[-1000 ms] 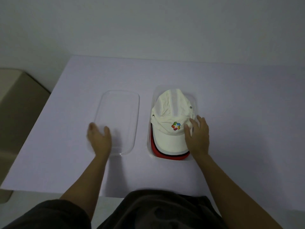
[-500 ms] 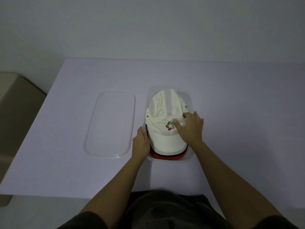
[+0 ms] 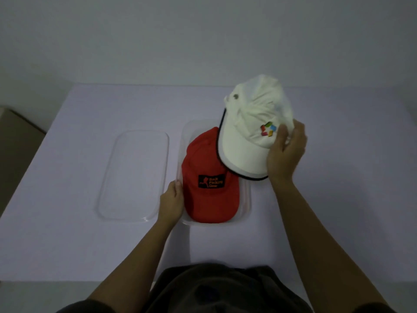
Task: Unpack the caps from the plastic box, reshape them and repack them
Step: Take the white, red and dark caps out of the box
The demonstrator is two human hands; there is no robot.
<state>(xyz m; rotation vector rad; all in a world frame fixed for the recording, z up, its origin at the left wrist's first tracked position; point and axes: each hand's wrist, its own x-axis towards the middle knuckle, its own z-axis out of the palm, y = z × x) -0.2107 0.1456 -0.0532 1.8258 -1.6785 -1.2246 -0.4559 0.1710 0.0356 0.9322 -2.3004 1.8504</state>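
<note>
My right hand grips a white cap with a coloured logo, held in the air above and to the right of the clear plastic box. Its brim points toward me and overlaps the box's right rim. Inside the box lies a red cap with a black patch, brim toward me. My left hand rests against the box's left wall, fingers curled on its rim.
The box's clear lid lies flat to the left of the box. All of it sits on a pale table whose left edge drops to a beige surface. A wall stands behind.
My right hand has lifted the white cap out of the box, up and to the right, uncovering the red cap. My left hand came from the lid to the box's left side.
</note>
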